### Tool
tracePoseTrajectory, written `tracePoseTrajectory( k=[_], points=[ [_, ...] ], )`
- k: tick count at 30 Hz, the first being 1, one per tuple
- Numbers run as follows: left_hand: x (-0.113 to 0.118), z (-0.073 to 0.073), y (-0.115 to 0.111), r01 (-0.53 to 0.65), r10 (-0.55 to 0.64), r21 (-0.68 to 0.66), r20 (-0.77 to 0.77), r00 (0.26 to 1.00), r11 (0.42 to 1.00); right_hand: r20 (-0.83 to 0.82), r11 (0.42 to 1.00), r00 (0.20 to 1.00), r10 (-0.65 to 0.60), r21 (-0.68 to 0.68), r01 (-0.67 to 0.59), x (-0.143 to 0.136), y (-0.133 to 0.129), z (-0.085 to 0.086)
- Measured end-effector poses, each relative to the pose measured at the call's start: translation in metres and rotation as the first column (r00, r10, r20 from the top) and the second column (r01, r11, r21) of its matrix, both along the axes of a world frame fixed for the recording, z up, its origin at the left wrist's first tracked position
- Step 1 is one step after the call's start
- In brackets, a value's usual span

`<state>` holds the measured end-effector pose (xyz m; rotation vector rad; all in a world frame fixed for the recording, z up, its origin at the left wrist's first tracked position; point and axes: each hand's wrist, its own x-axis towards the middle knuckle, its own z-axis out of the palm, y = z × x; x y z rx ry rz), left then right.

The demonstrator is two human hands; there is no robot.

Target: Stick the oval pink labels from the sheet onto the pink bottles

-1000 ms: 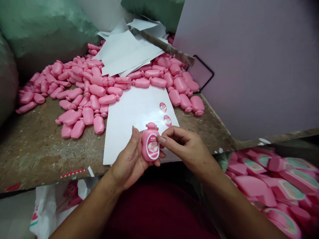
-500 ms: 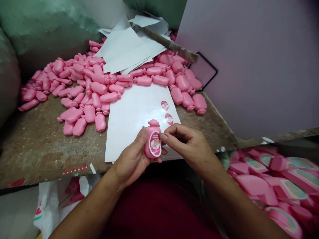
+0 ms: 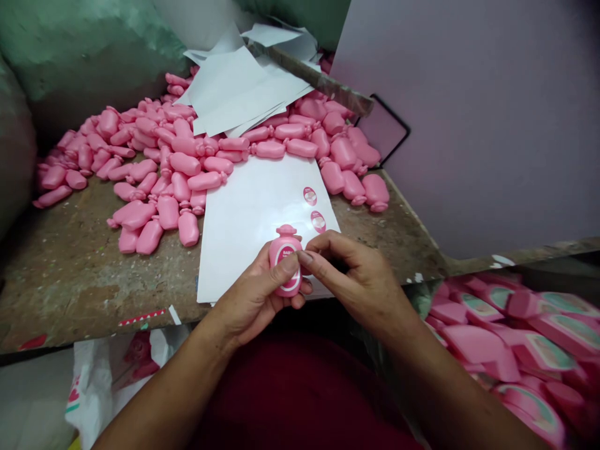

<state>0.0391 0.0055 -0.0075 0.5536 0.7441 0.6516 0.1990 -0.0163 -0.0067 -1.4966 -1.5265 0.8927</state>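
In my left hand (image 3: 255,287) is a small pink toy bottle (image 3: 286,240), held upright over the front edge of the white sheet. An oval "BABY" sticker (image 3: 287,252) lies on the bottle's front, and my left thumb presses across it. My right hand (image 3: 354,272) is closed at the bottle's right edge, thumb and fingertip together; whatever is between them is hidden. Under both hands, the white sticker sheet (image 3: 244,212) lies on the table with two oval stickers (image 3: 318,221) on its right side.
Many pink bottles (image 3: 185,164) are heaped across the wooden table (image 3: 70,269). Loose white papers (image 3: 234,87) lie on the heap at the back. A pale panel (image 3: 469,125) stands on the right. Below it are larger pink pieces (image 3: 478,344) with oval labels.
My left thumb has moved from the bottle's side onto the sticker, covering part of it. The bottle has shifted slightly left, and my right fingertips now sit at its edge.
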Motion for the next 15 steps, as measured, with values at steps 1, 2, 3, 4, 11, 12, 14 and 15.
tracePoseTrajectory(
  k=[1,2,3,4,11,12,14,15],
  points=[
    [0.000,0.000,0.001,0.003,-0.003,0.000,-0.016,1.000,1.000,0.060,0.999,0.998,0.000,0.045,-0.002,0.000,-0.001,-0.001],
    [0.000,0.000,0.001,0.005,-0.005,0.000,-0.035,0.999,1.000,0.131,0.995,0.991,-0.010,0.097,-0.003,0.000,-0.001,-0.002],
    [0.000,0.000,0.001,0.009,-0.009,-0.001,-0.051,0.999,1.000,0.208,0.988,0.978,-0.030,0.151,-0.002,0.000,-0.002,-0.004],
    [0.000,0.000,0.002,0.013,-0.013,-0.001,-0.062,0.998,1.000,0.280,0.979,0.958,-0.059,0.206,0.000,0.000,-0.002,-0.007],
    [-0.007,-0.001,0.002,0.063,-0.065,-0.022,-0.069,0.995,0.998,0.325,0.942,0.924,-0.202,0.322,0.093,0.013,0.003,-0.020],
    [-0.010,-0.002,0.002,0.073,-0.074,-0.027,-0.057,0.996,0.997,0.258,0.956,0.949,-0.183,0.274,0.110,0.016,0.004,-0.020],
    [-0.014,-0.003,0.003,0.085,-0.086,-0.042,-0.026,0.996,0.996,0.100,0.980,0.985,-0.140,0.156,0.124,0.019,0.004,-0.019],
    [-0.015,-0.004,0.004,0.091,-0.092,-0.054,-0.010,0.996,0.994,0.022,0.988,0.992,-0.124,0.101,0.121,0.020,0.004,-0.019]
  ],
)
